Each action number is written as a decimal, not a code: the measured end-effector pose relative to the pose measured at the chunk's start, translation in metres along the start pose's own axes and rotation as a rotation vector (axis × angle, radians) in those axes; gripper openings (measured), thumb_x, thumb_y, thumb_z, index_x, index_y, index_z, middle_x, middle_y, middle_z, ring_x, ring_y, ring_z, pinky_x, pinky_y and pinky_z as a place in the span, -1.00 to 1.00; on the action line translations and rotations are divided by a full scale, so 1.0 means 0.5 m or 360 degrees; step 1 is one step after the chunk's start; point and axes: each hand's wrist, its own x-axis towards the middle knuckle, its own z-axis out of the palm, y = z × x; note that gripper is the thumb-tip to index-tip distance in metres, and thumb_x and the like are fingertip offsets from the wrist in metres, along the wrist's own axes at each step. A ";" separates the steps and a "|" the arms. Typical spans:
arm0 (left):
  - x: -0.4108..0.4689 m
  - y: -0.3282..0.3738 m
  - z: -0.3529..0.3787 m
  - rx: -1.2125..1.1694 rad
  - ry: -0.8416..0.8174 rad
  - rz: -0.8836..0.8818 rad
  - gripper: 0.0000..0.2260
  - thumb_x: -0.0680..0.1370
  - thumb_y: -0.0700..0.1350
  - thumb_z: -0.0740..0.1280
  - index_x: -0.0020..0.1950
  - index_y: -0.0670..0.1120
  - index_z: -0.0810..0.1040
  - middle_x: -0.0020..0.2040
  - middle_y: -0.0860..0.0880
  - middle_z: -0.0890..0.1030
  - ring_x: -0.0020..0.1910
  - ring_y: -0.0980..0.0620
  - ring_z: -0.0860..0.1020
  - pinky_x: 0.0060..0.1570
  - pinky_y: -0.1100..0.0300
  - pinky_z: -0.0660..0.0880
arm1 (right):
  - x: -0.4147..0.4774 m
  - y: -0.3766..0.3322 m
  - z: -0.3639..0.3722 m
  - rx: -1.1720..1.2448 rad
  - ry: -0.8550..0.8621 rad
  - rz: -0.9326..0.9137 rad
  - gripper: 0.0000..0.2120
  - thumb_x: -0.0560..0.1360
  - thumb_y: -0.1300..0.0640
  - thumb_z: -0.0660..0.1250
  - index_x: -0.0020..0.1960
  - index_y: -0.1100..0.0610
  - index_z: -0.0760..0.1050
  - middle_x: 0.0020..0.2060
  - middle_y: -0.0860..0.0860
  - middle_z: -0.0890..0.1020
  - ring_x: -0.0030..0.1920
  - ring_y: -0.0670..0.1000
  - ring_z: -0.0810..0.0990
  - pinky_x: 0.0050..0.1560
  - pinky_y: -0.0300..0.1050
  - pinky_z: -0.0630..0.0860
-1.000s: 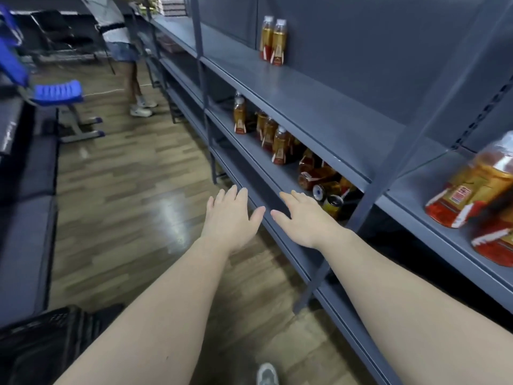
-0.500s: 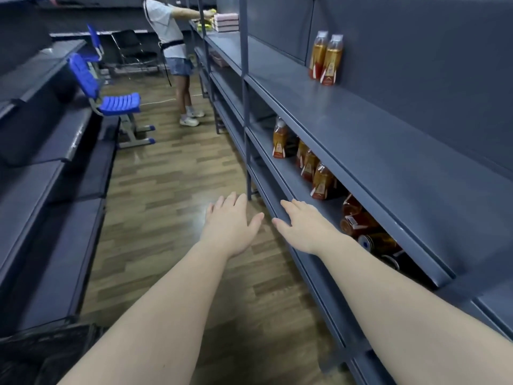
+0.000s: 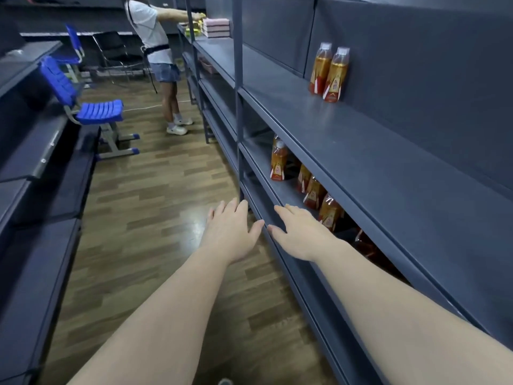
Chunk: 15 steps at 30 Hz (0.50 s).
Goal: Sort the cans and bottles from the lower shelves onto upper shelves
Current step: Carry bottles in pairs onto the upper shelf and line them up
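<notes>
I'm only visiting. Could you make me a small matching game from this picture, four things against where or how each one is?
Things:
1. pair of bottles
2. nearest blue chair
3. pink stack
4. left hand

Places or states:
a. open, holding nothing
b. at the far end, beside another person
c. on the wooden floor
d. upright, amber liquid inside

Pairs: 1-d, 2-c, 3-b, 4-a.

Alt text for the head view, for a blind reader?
The left hand and right hand reach out open and empty beside grey shelving. A lower shelf holds amber bottles; two more bottles stand on the upper shelf.
</notes>
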 end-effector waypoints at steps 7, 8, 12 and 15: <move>0.184 -0.079 -0.061 -0.0056 0.0011 0.0045 -0.46 0.67 0.19 0.08 0.53 -0.12 0.25 0.57 -0.10 0.26 0.56 -0.16 0.16 0.53 -0.09 0.05 | 0.195 -0.042 -0.053 -0.0037 0.0072 0.0049 -0.39 0.65 -0.21 0.07 0.61 0.05 0.10 0.56 0.07 0.23 0.54 0.12 0.19 0.51 0.07 0.21; 0.207 -0.090 -0.066 -0.0049 0.0016 0.0063 -0.47 0.67 0.19 0.09 0.51 -0.12 0.28 0.55 -0.11 0.29 0.55 -0.17 0.18 0.52 -0.09 0.06 | 0.220 -0.045 -0.058 -0.0027 0.0091 0.0056 -0.38 0.64 -0.22 0.07 0.61 0.05 0.10 0.55 0.06 0.24 0.53 0.13 0.20 0.51 0.09 0.23; 0.292 -0.127 -0.076 -0.0057 0.0003 0.0086 -0.45 0.67 0.20 0.08 0.55 -0.11 0.24 0.58 -0.10 0.25 0.57 -0.17 0.14 0.54 -0.11 0.05 | 0.303 -0.054 -0.076 -0.0024 0.0076 0.0084 -0.37 0.65 -0.22 0.06 0.61 0.06 0.08 0.58 0.07 0.19 0.56 0.12 0.12 0.54 0.07 0.15; 0.348 -0.148 -0.079 -0.0053 0.0003 0.0086 -0.44 0.67 0.20 0.08 0.56 -0.11 0.21 0.58 -0.09 0.24 0.57 -0.17 0.13 0.54 -0.11 0.05 | 0.359 -0.058 -0.091 -0.0025 0.0081 0.0065 -0.37 0.65 -0.22 0.07 0.62 0.05 0.06 0.59 0.05 0.17 0.58 0.10 0.09 0.55 0.08 0.11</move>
